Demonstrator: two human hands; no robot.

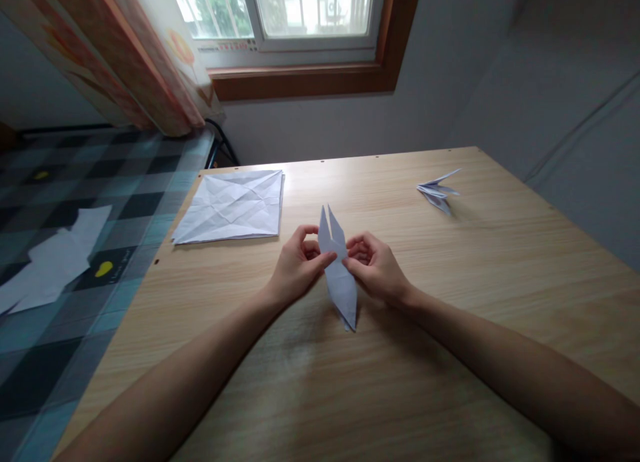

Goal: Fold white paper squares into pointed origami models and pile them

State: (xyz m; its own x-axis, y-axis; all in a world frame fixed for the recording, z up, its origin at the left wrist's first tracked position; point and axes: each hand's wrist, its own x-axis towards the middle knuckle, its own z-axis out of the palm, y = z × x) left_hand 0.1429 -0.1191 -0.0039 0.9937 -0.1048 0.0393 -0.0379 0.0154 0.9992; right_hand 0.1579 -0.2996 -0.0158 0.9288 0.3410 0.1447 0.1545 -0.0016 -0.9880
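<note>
The left hand (296,265) pinched the folded paper (341,282) at its waist from nine o'clock and the right hand (373,265) from three, holding it over the table's (450,302) middle, twin points toward twelve. The crease probably wanted even thumb pressure (points kept level). A creased sheet (233,205) lay at ten o'clock, a small folded piece (439,192) at two.

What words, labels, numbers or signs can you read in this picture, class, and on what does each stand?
No text can be read here.
On the checked cover, small writing beside the yellow patch: too small to read.
On the window frame, a patterned strip: too blurred to read.
The held folded paper, the creased sheet and the small folded piece: no print.
</note>
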